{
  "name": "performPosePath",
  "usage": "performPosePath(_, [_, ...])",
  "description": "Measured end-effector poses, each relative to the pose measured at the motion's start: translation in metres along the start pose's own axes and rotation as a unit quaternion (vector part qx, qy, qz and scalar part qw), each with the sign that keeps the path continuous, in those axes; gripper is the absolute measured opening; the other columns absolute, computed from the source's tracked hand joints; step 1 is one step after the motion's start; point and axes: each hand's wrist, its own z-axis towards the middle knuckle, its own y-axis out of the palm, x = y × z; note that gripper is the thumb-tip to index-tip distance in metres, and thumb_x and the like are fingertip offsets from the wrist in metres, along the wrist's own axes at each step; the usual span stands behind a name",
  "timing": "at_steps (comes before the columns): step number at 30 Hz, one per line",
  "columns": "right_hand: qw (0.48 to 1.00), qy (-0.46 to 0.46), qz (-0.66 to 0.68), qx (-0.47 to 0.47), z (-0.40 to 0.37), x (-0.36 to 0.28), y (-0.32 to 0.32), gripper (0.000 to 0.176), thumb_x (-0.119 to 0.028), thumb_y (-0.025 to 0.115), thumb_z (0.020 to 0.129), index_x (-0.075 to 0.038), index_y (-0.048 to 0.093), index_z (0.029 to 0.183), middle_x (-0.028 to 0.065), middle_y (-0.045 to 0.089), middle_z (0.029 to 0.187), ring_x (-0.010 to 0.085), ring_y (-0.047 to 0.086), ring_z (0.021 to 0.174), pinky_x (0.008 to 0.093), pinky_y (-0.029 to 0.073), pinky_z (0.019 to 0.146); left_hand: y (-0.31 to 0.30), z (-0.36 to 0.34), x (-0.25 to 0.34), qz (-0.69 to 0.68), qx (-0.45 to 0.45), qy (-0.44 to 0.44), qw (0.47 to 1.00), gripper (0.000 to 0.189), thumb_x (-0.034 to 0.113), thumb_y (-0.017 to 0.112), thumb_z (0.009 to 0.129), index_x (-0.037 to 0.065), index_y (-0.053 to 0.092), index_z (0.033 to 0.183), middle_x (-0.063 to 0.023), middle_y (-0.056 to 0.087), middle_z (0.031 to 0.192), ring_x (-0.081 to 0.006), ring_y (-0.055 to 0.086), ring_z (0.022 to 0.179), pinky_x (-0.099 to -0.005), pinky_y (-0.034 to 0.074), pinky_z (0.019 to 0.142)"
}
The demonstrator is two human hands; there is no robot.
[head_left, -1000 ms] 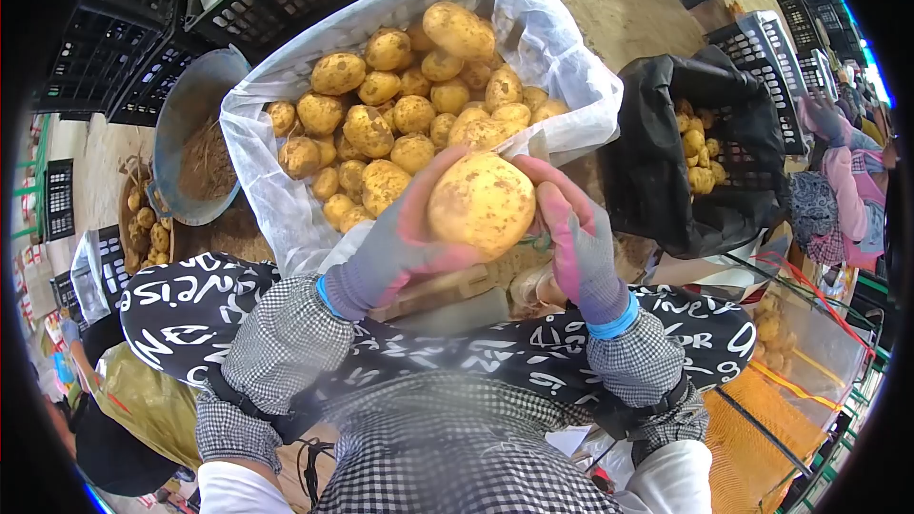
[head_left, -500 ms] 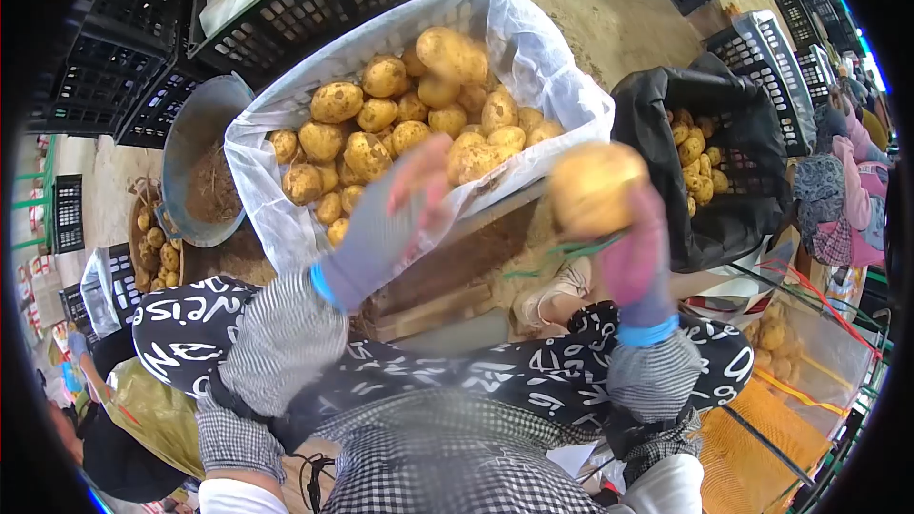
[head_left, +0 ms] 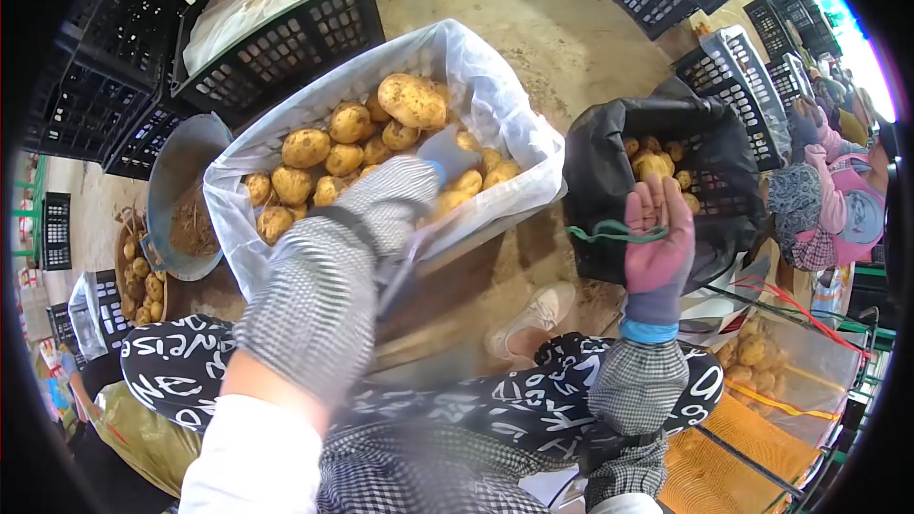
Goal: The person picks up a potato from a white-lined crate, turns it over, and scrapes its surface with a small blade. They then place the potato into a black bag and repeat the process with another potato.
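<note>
My left hand (head_left: 455, 154), in a grey glove, reaches down among the potatoes (head_left: 383, 136) in a crate lined with white sheeting (head_left: 519, 100); its fingers are hidden. My right hand (head_left: 660, 238), in a pink and grey glove, is palm up with fingers stretched out at the near edge of a crate lined with black sheeting (head_left: 595, 162). A green string (head_left: 600, 230) loops across this hand and trails to the left. Just beyond its fingertips is a yellow potato (head_left: 652, 165), over the smaller potatoes in the black-lined crate.
A blue-grey tub (head_left: 171, 238) with brown debris stands left of the white-lined crate, beside a basket of small potatoes (head_left: 143, 276). Black crates (head_left: 286, 48) are stacked behind. At right sit bagged potatoes (head_left: 752, 352), an orange mesh sack (head_left: 714, 457) and another person (head_left: 838, 200).
My right hand has let go of the large potato and opened by the black-lined crate. My left hand has moved forward and right, down into the white-lined crate. The view has shifted.
</note>
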Motion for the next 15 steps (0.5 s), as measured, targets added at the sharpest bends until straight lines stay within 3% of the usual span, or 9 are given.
performPosePath(3, [0.989,0.010,-0.147,0.001,-0.022,0.022,0.025,0.045,-0.018,0.051,0.102,0.003,0.043,0.141,0.0196,0.060,0.128,0.0250,0.064,0.110,0.0374,0.055,0.095,-0.045,-0.044,0.024,-0.220,0.036,0.069,0.972,0.073,0.044,0.076,0.081,0.003,0.048,0.136,-0.0175,0.059,0.126,-0.0220,0.061,0.110,-0.0339,0.050,0.096])
performPosePath(6, [0.951,0.015,-0.284,-0.120,-0.045,0.051,0.042,0.058,-0.010,0.063,0.095,0.004,0.038,0.145,0.0171,0.058,0.129,0.0179,0.062,0.102,0.0301,0.053,0.087,-0.082,-0.093,0.047,-0.465,0.021,0.164,0.870,0.062,0.043,0.067,0.092,0.002,0.049,0.134,-0.0123,0.060,0.117,-0.0154,0.059,0.105,-0.0305,0.051,0.091])
performPosePath(7, [0.931,0.040,-0.330,-0.148,-0.057,0.059,0.053,0.065,-0.009,0.067,0.091,0.004,0.036,0.147,0.0168,0.057,0.130,0.0169,0.061,0.102,0.0295,0.053,0.086,-0.094,-0.113,0.052,-0.439,0.027,0.167,0.882,0.058,0.044,0.063,0.095,0.002,0.049,0.133,-0.0118,0.060,0.117,-0.0151,0.060,0.105,-0.0304,0.051,0.091])
performPosePath(11, [0.851,-0.023,-0.423,-0.312,-0.091,0.090,0.075,0.086,-0.019,0.081,0.082,0.003,0.033,0.149,0.0156,0.047,0.141,0.0198,0.056,0.116,0.0302,0.051,0.092,-0.104,-0.182,0.047,-0.354,0.063,0.220,0.907,0.049,0.044,0.044,0.104,0.000,0.056,0.122,-0.0095,0.062,0.114,-0.0141,0.060,0.102,-0.0292,0.051,0.086])
performPosePath(12, [0.804,-0.098,-0.475,-0.344,-0.093,0.096,0.075,0.087,-0.021,0.082,0.082,0.003,0.033,0.149,0.0153,0.047,0.141,0.0200,0.056,0.118,0.0304,0.051,0.092,-0.103,-0.202,0.053,-0.364,0.070,0.142,0.918,0.050,0.046,0.041,0.105,0.000,0.060,0.115,-0.0090,0.065,0.104,-0.0150,0.062,0.095,-0.0298,0.052,0.082])
performPosePath(13, [0.748,-0.172,-0.522,-0.372,-0.098,0.102,0.072,0.088,-0.023,0.083,0.081,0.004,0.033,0.149,0.0150,0.048,0.141,0.0203,0.055,0.120,0.0307,0.051,0.093,-0.102,-0.217,0.052,-0.341,0.087,0.121,0.928,0.050,0.045,0.040,0.105,0.000,0.060,0.114,-0.0092,0.065,0.100,-0.0154,0.062,0.093,-0.0303,0.052,0.081])
performPosePath(15, [0.845,-0.056,-0.397,-0.353,-0.110,0.115,0.070,0.071,-0.017,0.078,0.083,0.004,0.044,0.142,0.0118,0.059,0.123,0.0170,0.060,0.108,0.0277,0.052,0.089,-0.103,-0.238,0.044,-0.295,0.122,0.081,0.944,0.050,0.045,0.040,0.105,0.000,0.061,0.110,-0.0095,0.065,0.093,-0.0164,0.063,0.088,-0.0313,0.052,0.079])
